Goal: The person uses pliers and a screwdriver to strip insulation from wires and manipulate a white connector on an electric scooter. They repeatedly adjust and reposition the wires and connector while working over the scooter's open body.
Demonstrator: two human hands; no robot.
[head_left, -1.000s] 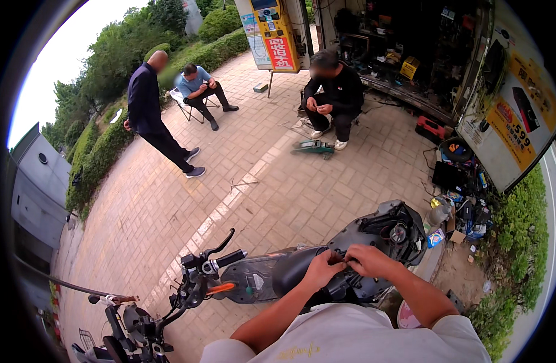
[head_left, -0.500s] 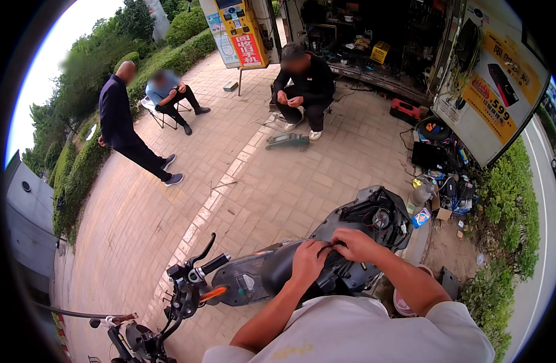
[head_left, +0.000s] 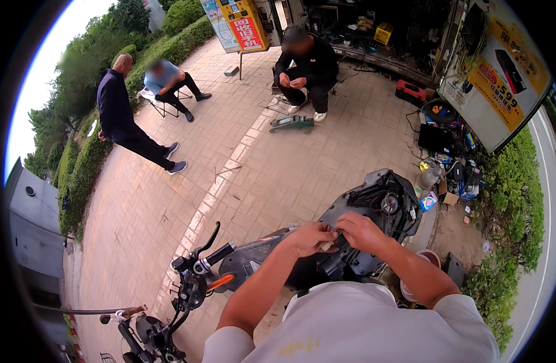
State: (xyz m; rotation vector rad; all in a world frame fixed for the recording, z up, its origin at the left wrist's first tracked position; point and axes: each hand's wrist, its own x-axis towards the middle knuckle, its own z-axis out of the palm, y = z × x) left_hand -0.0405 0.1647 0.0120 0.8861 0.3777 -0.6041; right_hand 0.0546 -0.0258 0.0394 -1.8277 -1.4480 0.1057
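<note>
Below me stands an electric scooter, its rear body (head_left: 386, 181) opened up with dark inner parts and wiring showing. My left hand (head_left: 311, 239) and my right hand (head_left: 361, 232) meet above its middle, fingers pinched close together. A small pale piece (head_left: 327, 245) shows at the left fingertips; its kind is too small to tell. Whatever the right fingers grip is hidden between them. To the left is the scooter's handlebar (head_left: 196, 269) with a black grip and brake lever.
Ahead, a person in black (head_left: 308, 66) squats by a green floor jack (head_left: 292, 123). Two other people are at the left, one standing and one seated. A red toolbox (head_left: 410, 92) and piled parts (head_left: 459, 163) lie at the right. Another two-wheeler (head_left: 148, 336) stands lower left.
My hands have shifted a little, and the left has turned so that a pale piece shows at its fingers. The view has moved slightly. The people have stayed in place.
</note>
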